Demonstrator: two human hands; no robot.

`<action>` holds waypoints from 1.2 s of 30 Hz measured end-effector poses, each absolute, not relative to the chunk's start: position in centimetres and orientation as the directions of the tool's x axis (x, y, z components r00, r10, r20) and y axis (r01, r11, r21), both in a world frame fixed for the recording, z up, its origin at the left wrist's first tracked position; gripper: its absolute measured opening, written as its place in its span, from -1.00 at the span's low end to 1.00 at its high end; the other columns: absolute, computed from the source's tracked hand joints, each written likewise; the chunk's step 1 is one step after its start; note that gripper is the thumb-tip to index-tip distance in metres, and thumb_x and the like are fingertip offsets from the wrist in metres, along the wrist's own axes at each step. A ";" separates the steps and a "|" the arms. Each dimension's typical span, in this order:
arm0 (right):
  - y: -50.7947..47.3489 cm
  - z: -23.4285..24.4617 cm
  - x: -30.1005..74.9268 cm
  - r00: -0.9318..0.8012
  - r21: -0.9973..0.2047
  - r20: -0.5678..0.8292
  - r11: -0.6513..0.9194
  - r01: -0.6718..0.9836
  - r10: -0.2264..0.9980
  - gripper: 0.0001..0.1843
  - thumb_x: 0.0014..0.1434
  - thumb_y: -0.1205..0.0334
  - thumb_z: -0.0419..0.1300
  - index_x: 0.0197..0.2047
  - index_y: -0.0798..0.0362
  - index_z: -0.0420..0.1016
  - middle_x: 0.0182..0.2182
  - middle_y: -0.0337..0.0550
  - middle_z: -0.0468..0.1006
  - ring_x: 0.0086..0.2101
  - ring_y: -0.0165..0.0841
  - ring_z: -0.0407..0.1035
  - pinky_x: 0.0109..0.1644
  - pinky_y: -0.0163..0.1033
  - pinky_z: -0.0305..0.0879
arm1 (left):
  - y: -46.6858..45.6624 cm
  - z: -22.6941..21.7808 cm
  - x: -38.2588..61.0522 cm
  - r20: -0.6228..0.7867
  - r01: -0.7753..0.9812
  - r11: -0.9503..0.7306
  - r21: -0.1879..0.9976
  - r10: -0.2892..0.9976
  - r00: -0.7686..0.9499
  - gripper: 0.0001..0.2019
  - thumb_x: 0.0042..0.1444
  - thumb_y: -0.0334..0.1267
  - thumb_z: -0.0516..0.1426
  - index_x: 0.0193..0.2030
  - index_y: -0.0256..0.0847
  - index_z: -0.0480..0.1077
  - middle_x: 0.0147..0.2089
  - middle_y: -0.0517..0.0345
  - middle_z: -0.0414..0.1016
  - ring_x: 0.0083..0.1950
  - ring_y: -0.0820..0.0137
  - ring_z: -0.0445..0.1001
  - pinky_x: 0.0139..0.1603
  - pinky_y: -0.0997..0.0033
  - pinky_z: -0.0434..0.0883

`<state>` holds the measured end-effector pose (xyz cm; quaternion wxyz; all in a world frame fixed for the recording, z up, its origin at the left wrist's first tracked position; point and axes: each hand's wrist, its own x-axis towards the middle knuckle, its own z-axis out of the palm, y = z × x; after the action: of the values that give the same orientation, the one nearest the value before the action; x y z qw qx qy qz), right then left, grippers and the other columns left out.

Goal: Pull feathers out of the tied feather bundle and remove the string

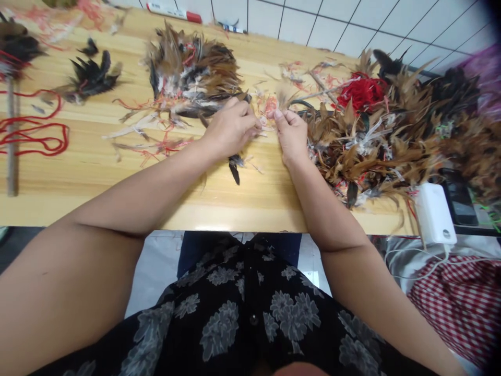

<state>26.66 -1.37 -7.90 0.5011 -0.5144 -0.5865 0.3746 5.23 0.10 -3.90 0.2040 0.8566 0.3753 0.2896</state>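
My left hand (233, 129) is closed over the table, its fingertips pinched together beside a pale thin strand (266, 128). Just across a small gap, my right hand (291, 134) is also closed, thumb pressed against the fingers. What either pinch holds is too small and blurred to make out. A wispy brown feather (285, 95) shows right behind my right fingertips. Below my left hand is a small black feather (234, 172). Behind that hand lies a thick bundle of brown feathers (207, 62), and a large heap of brown feathers (352, 141) borders my right hand.
Red yarn (360, 93) lies tangled on the heap. At right are a white power bank (435, 211) with a cable and a dark phone (457, 196). A stick (11, 136), red cord (47, 138) and black feathers (92, 75) lie left. A marker (174, 12) rests by the tiled wall.
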 end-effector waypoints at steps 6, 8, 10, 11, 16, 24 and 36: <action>-1.5 -7.9 26.1 0.126 -0.897 0.301 0.236 0.374 0.945 -0.36 0.44 -0.46 0.31 -0.17 0.00 0.75 -0.20 -0.09 0.67 0.04 -0.12 0.56 0.34 0.05 0.52 | 0.9 -4.4 5.8 0.330 0.592 -0.644 0.486 0.762 0.558 -0.86 0.25 -0.40 0.27 -0.28 -0.03 0.56 -0.06 0.01 0.59 0.20 0.02 0.43 0.32 -0.04 0.35; -1.4 -8.1 26.1 0.102 -0.846 0.336 0.253 0.469 0.936 -0.40 0.49 -0.39 0.29 -0.18 0.01 0.74 -0.22 -0.08 0.63 0.04 -0.12 0.56 0.37 0.10 0.51 | 0.8 -4.0 5.3 0.310 0.598 -0.608 0.523 0.789 0.531 -0.87 0.29 -0.37 0.28 -0.25 -0.02 0.52 -0.07 0.04 0.58 0.20 0.05 0.37 0.39 -0.06 0.31; -1.3 -8.4 26.2 0.072 -0.780 0.369 0.267 0.566 0.927 -0.39 0.57 -0.35 0.20 -0.17 0.02 0.72 -0.20 -0.08 0.60 0.04 -0.12 0.56 0.38 0.13 0.52 | 0.6 -3.5 4.5 0.284 0.603 -0.583 0.545 0.805 0.521 -0.89 0.36 -0.35 0.23 -0.17 -0.01 0.50 -0.05 0.04 0.59 0.19 0.07 0.36 0.42 -0.08 0.29; -1.2 -8.5 26.2 0.053 -0.741 0.383 0.272 0.613 0.922 -0.38 0.60 -0.33 0.15 -0.16 0.02 0.71 -0.18 -0.08 0.59 0.04 -0.13 0.56 0.37 0.13 0.52 | 0.6 -3.2 4.1 0.278 0.609 -0.580 0.541 0.807 0.521 -0.89 0.39 -0.35 0.20 -0.14 -0.01 0.50 -0.04 0.02 0.60 0.18 0.07 0.38 0.42 -0.09 0.30; -1.9 -8.5 25.7 -0.057 -0.576 0.411 0.307 0.758 0.910 -0.45 0.66 -0.21 0.10 -0.18 0.00 0.67 -0.17 -0.08 0.55 -0.03 -0.17 0.55 0.26 0.05 0.56 | 0.3 -2.3 2.7 0.372 0.609 -0.663 0.436 0.749 0.549 -0.87 0.40 -0.28 0.16 -0.10 0.04 0.55 -0.14 0.00 0.66 0.17 -0.02 0.51 0.29 -0.09 0.41; -2.7 -7.6 24.8 -0.154 -0.594 0.356 0.350 0.724 0.922 -0.51 0.57 -0.19 0.28 -0.28 -0.01 0.58 -0.22 -0.12 0.53 -0.11 -0.20 0.51 0.20 0.00 0.54 | -0.9 -1.0 4.1 0.269 0.700 -0.681 0.212 0.730 0.628 -0.99 0.37 -0.33 0.22 -0.12 -0.14 0.49 0.01 -0.23 0.68 0.22 -0.14 0.53 0.30 -0.16 0.43; -1.7 -6.4 26.9 0.189 -0.922 0.307 0.242 0.304 0.933 -0.25 0.41 -0.62 0.19 -0.25 -0.03 0.54 -0.41 -0.27 0.38 -0.29 -0.35 0.39 -0.11 -0.18 0.48 | 1.3 -2.9 2.1 0.381 0.693 -0.575 0.435 0.815 0.437 -0.74 0.32 -0.42 0.22 0.06 -0.07 0.63 0.07 -0.04 0.74 0.15 0.04 0.65 0.31 0.01 0.54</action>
<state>26.90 -1.66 -6.40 0.5463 -0.5441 -0.5680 0.2879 2.11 1.35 -2.86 0.1073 0.8407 0.4484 0.2841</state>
